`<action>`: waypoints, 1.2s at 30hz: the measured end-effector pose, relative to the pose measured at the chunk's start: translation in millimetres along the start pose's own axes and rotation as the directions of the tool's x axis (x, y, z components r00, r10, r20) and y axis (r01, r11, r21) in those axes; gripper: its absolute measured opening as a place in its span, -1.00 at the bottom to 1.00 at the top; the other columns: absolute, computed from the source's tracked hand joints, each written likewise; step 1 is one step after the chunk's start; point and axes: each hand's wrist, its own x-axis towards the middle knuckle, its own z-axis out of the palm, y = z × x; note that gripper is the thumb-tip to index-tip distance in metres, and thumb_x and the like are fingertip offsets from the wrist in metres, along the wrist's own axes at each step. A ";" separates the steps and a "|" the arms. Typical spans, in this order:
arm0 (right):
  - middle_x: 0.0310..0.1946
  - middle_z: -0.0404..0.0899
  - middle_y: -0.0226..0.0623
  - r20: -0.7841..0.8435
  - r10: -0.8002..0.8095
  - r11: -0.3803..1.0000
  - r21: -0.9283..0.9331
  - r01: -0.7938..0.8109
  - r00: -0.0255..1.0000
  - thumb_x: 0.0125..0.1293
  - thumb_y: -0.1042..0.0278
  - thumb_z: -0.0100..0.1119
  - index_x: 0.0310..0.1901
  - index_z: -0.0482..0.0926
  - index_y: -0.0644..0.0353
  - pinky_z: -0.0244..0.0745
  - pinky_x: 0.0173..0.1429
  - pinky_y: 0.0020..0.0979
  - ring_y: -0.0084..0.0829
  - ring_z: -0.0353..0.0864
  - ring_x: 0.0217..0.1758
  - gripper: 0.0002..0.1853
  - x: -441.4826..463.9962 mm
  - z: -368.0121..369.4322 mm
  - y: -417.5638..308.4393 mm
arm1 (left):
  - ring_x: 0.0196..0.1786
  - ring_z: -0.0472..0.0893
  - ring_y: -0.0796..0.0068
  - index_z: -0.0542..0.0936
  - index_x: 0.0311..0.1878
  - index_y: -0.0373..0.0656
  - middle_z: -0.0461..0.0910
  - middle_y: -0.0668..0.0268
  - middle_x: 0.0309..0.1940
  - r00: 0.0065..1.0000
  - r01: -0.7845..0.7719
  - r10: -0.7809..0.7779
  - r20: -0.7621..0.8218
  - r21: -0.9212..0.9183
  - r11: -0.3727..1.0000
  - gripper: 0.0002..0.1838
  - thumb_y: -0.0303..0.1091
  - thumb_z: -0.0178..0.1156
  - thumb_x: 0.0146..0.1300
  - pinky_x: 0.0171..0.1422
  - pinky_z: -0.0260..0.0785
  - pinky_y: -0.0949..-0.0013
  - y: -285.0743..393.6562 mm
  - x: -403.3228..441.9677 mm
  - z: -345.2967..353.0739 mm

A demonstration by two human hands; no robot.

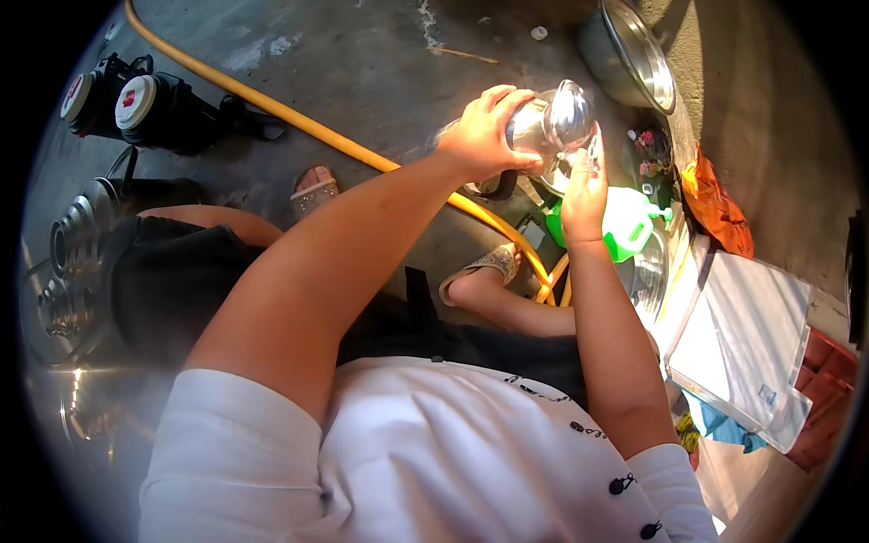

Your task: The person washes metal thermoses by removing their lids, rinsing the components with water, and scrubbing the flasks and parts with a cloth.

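Steel vessel [534, 125] is held over the floor [362, 63] near its right edge, left hand [486, 134] wrapped round it, right hand [587, 197] straight-fingered at its rounded end; best keep left grip steady

The left hand [489, 131] hides part of the metal vessel [534, 127]; the right hand [584, 195] partly covers the green jug [626, 222].

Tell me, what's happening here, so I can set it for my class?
A person in a white shirt has the left hand around a shiny metal vessel. The right hand is up close beside its rounded end. A green container and a yellow hose are on the floor below.
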 end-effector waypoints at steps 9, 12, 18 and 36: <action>0.37 0.31 -0.19 -0.006 0.002 1.000 -0.002 -0.002 1.000 0.55 0.27 -0.08 0.48 0.11 0.31 0.21 0.43 -0.39 -0.41 0.32 0.38 -0.43 -3.3 -0.7 2.5 | 0.47 0.24 0.07 0.30 0.42 0.07 0.19 0.18 0.43 0.999 -0.002 0.002 0.033 -0.017 1.000 0.03 0.11 0.55 -0.15 0.51 0.18 0.08 -1.8 -1.3 -2.3; 0.36 0.33 -0.20 -0.007 0.002 0.999 -0.039 -0.002 1.000 0.56 0.26 -0.12 0.48 0.13 0.30 0.24 0.40 -0.38 -0.41 0.34 0.35 -0.45 -5.7 0.0 1.3 | 0.47 0.23 0.07 0.30 0.42 0.09 0.18 0.18 0.43 0.999 -0.002 0.003 0.032 -0.022 1.000 0.02 0.11 0.55 -0.14 0.51 0.18 0.09 0.0 1.6 1.0; 0.22 0.44 -0.21 -0.018 -0.072 0.995 -0.075 0.070 0.997 0.56 0.30 -0.07 0.47 0.14 0.33 0.31 0.36 -0.40 -0.45 0.45 0.22 -0.45 -4.5 4.8 -3.1 | 0.47 0.22 0.07 0.30 0.43 0.11 0.18 0.20 0.43 0.999 0.031 -0.030 0.044 -0.019 0.999 0.02 0.11 0.54 -0.13 0.51 0.18 0.09 1.5 -1.4 -2.2; 0.06 0.58 -0.05 0.301 0.077 0.585 -0.785 0.201 0.951 0.21 0.17 0.21 -0.02 0.68 0.08 0.48 0.20 -0.24 -0.10 0.60 0.08 -0.66 102.3 23.0 -49.4 | 0.48 0.21 0.06 0.27 0.44 0.17 0.16 0.22 0.45 0.999 0.041 -0.042 0.019 0.011 0.999 0.01 0.12 0.52 -0.11 0.48 0.23 0.07 3.9 -3.2 0.3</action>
